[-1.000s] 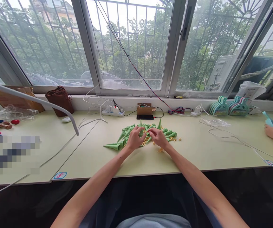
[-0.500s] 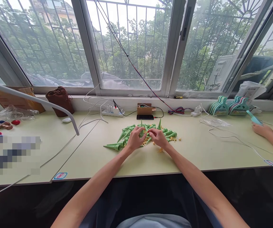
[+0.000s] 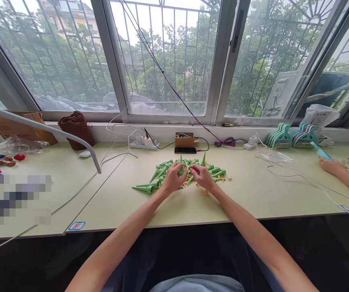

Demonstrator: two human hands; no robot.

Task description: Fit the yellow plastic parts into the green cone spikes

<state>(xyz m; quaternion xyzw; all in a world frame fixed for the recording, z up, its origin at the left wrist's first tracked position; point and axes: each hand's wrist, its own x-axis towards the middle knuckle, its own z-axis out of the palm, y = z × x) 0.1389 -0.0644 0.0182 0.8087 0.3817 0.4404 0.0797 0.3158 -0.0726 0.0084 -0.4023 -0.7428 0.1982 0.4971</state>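
A pile of green plastic cone spikes (image 3: pixel 162 170) lies on the pale green table (image 3: pixel 253 190), mixed with small yellow plastic pieces (image 3: pixel 205 191). My left hand (image 3: pixel 172 178) and my right hand (image 3: pixel 202 176) meet over the middle of the pile, both with fingers curled. The left fingers close round a green cone. The right fingertips pinch something small that I cannot make out. One cone (image 3: pixel 204 158) stands upright at the far side of the pile.
Behind the pile lie a black phone (image 3: pixel 185 150), a small cardboard box (image 3: pixel 184 140) and a power strip (image 3: pixel 144 142) with cables. A brown pouch (image 3: pixel 77 127) sits at left. Another person's hands (image 3: pixel 329 165) hold a teal object at far right.
My hands stay over the pile with only slight finger movement. The other person's hands at the right have shifted left and further onto the table.
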